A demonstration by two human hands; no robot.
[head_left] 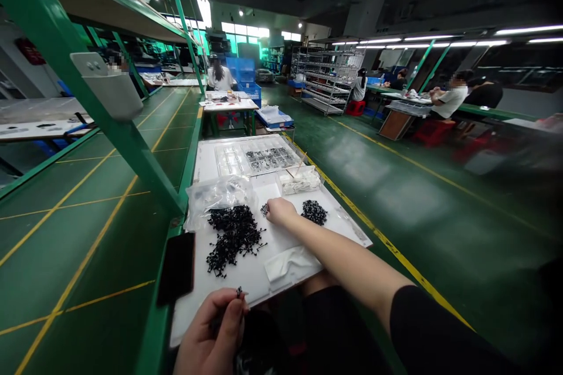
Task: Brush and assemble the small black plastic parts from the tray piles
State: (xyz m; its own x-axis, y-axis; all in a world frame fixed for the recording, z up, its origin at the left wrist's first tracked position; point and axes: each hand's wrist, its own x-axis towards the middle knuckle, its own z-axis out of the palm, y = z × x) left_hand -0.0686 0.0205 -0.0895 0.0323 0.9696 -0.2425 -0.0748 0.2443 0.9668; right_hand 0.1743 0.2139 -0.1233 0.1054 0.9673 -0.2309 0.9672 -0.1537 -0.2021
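Observation:
My left hand [214, 331] is near the front edge of the white work board [246, 272], its fingers pinched on a small black part [239, 292]. My right hand [280, 211] reaches forward onto the board, fingers curled down on a small cluster of black parts [264, 209]. A big pile of the same black parts [233, 235] lies to the left of it. A smaller pile [314, 211] lies to its right. What my right fingers hold is hidden.
A clear plastic bag [217, 194], a clear box [299, 180] and a tray of parts [264, 158] sit farther back. A black phone [176, 268] lies on the green bench edge. A green shelf post [109, 111] rises left. People sit at distant tables.

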